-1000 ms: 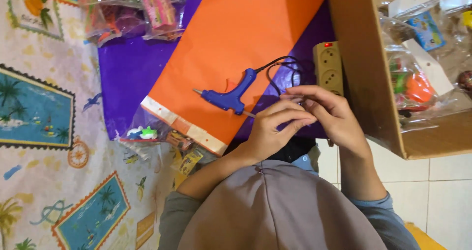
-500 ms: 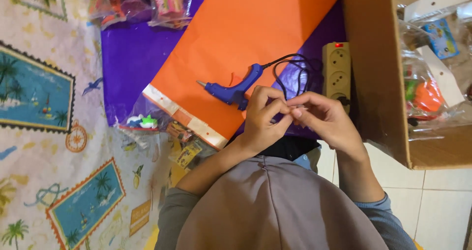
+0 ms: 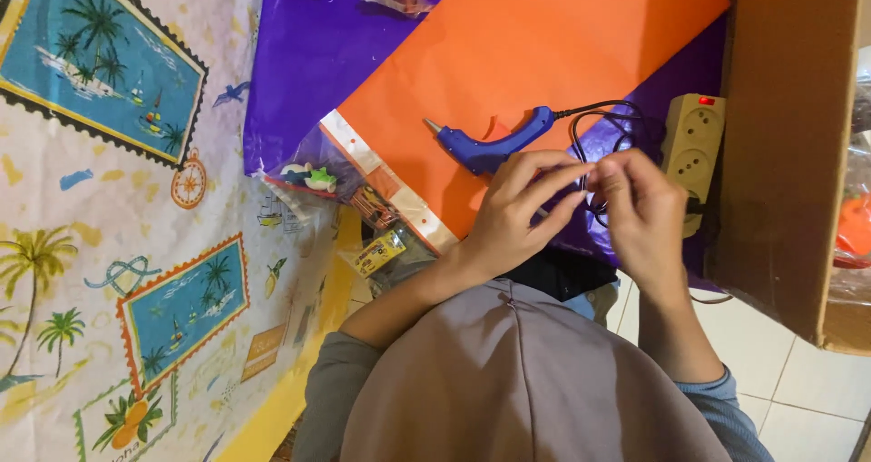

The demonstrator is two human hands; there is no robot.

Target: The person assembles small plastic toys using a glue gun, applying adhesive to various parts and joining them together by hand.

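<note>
Both hands meet above the near edge of the orange paper sheet (image 3: 535, 54), fingertips pressed together. The left hand (image 3: 513, 221) and the right hand (image 3: 644, 212) pinch something very small between thumb and forefingers; it is too small to make out, so I cannot tell what it is. The fingers of both are drawn narrow, not spread.

Just beyond the left hand's knuckles lies the blue hot glue gun (image 3: 494, 144), flat on the orange sheet and not touched by either hand. Its long axis runs slantwise across the sheet: the metal nozzle points to the person's left and slightly away, and the handle end lies to the right, where a black cord (image 3: 590, 117) leaves it and loops toward a beige power strip (image 3: 694, 144) with a red lamp lit. The strip sits beside a brown cardboard box (image 3: 789, 126) to the right.

Under the orange sheet lies purple paper (image 3: 308, 63). To the left, on a patterned cloth (image 3: 109, 244) with palm trees and stamps, rest clear bags of small trinkets (image 3: 308, 176).
</note>
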